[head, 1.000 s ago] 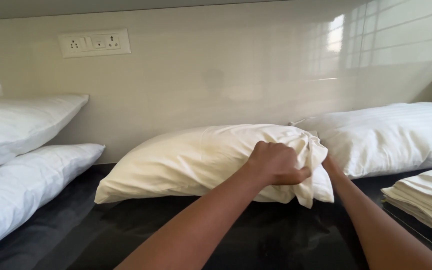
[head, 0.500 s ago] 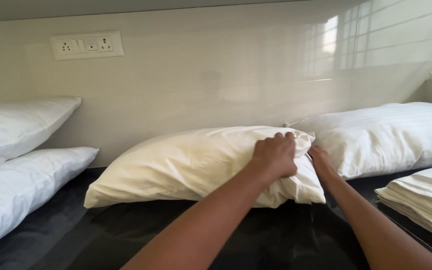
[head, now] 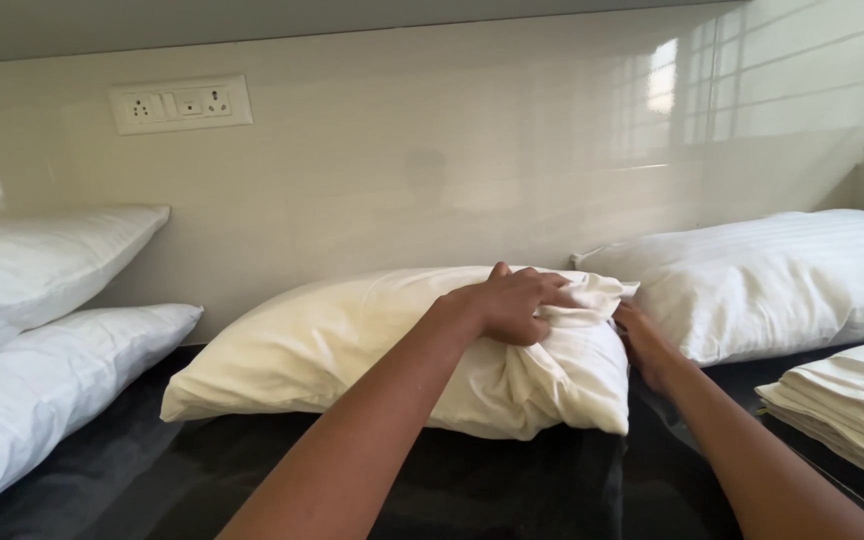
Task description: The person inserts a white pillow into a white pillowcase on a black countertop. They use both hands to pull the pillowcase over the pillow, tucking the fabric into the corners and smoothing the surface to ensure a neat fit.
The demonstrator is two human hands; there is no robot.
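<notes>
1. At the middle of the dark counter [head: 512,490], against the pale glossy wall, lies a cream pillow [head: 352,340] with its long side running left to right.
2. On the pillow's right end rests the left hand [head: 512,303], palm down, its fingers [head: 552,290] curled together and gripping a bunched fold of the pillowcase cloth near the top corner.
3. Just right of that same end sits the right hand [head: 647,345], pressed against the pillow's side edge; its fingers are mostly hidden behind the cloth, so I cannot tell whether they are spread or pinching.
4. Both forearms reach in from the near edge, the left one crossing over the counter toward the pillow's right end.
5. Right of the cream pillow, touching or nearly touching it, lies a white striped pillow [head: 782,275] along the wall.
6. Near the right edge, closer to the viewer, sits a stack of folded white cloths [head: 852,405].
7. At the far left, two white pillows [head: 42,330] are piled one on the other.
8. High on the wall to the left is a white socket plate [head: 180,103].
</notes>
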